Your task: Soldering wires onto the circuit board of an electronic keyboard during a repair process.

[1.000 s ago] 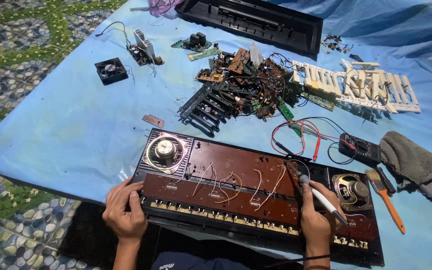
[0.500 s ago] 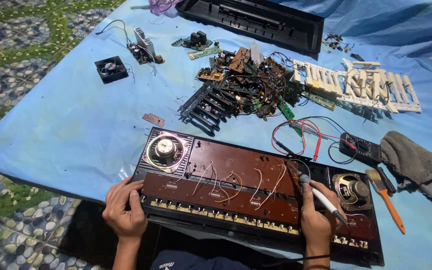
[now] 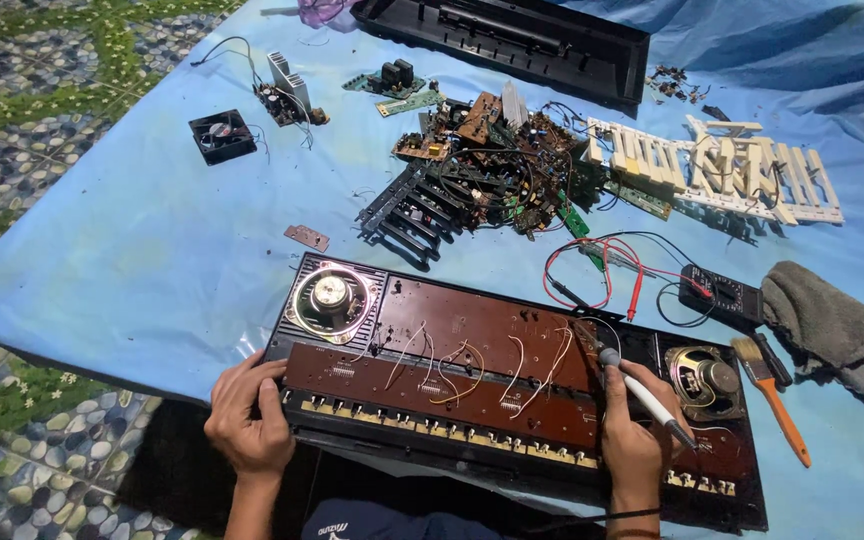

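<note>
On a blue cloth [image 3: 132,250], an opened keyboard chassis [image 3: 512,400] lies before the person; the left hand [image 3: 247,415] grips its near left edge; the right hand [image 3: 637,440] rests on the brown circuit board [image 3: 472,335], fingers closed round a white-handled tool [image 3: 647,398]; a paintbrush [image 3: 772,390] lies just right.

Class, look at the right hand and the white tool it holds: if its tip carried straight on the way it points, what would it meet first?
The right hand angles the white tool up-left; its tip looks nearest the brown circuit board and its white wires, though depth is unclear.
</note>
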